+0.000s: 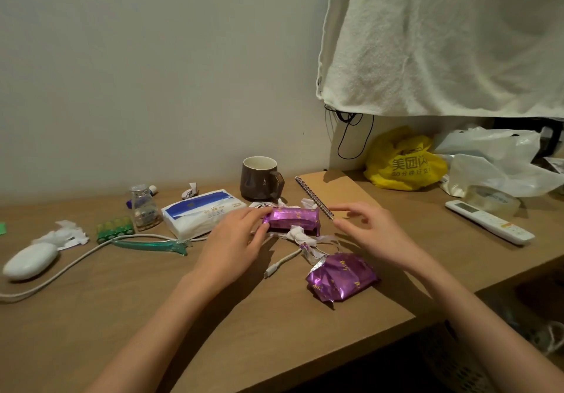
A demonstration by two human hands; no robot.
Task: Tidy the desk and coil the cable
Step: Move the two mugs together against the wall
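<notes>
Left hand (235,240) grip pinches left end of purple pack (293,220), just front of mug (261,177); pack's long axis left-right. Right hand (372,234) grip wide, holding nothing. Cable (280,263) uncoiled on surface, running left-right, plug pointing near-left.

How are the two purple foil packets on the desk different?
The farther purple packet is plump, block-shaped and looks closed, while the nearer purple packet is flatter and crumpled, with a torn silver edge. The left hand pinches the end of the farther purple packet, but nothing touches the nearer purple packet. Both are shiny purple foil with gold print.
</notes>
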